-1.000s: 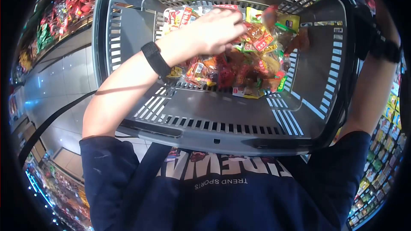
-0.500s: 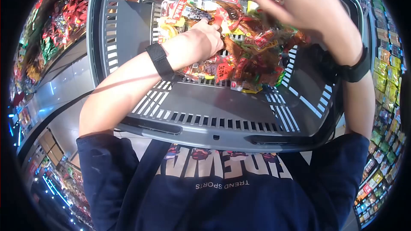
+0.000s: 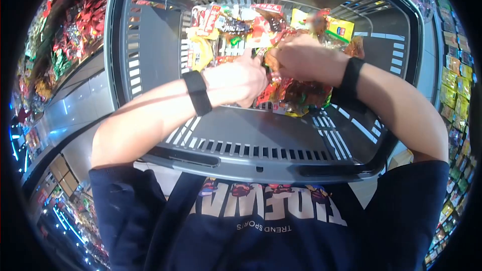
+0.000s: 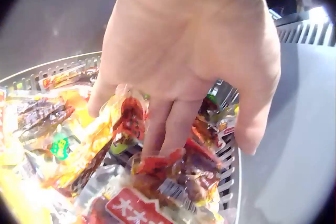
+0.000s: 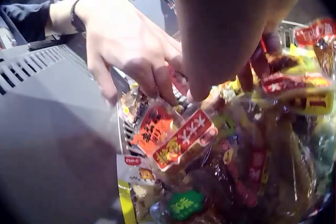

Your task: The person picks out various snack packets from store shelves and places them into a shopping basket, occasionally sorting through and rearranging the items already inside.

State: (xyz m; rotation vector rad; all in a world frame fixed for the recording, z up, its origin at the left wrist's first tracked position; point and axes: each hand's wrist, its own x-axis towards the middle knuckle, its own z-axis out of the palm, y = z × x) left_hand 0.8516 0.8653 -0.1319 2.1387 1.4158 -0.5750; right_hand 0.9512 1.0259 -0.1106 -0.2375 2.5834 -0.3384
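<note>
Colourful snack packets (image 3: pixel 203 52) lie piled in a grey basket (image 3: pixel 211 125) in the head view. My left hand (image 3: pixel 241 78) reaches into the pile's middle; in the left wrist view that hand (image 4: pixel 189 50) points its fingers down among the wrappers, touching a red packet (image 4: pixel 157 163), with the thumb apart. Close beside it, my right hand (image 3: pixel 311 57) is bent down over the packets. The right wrist view shows this hand (image 5: pixel 236 29) with its fingers partly hidden among wrappers, near a red-labelled packet (image 5: pixel 186 140); whether it grips one cannot be told.
The basket's slotted walls surround both hands, its near rim (image 3: pixel 258 169) close to my body. Shelves of red packets (image 3: pixel 83 25) stand at the left, and hanging yellow packets (image 3: pixel 458 88) at the right. A dark strap (image 3: pixel 65 143) runs along the left.
My right hand has come down from above the basket's upper right onto the packets beside my left hand. My left hand has moved from the pile's upper part slightly toward my body.
</note>
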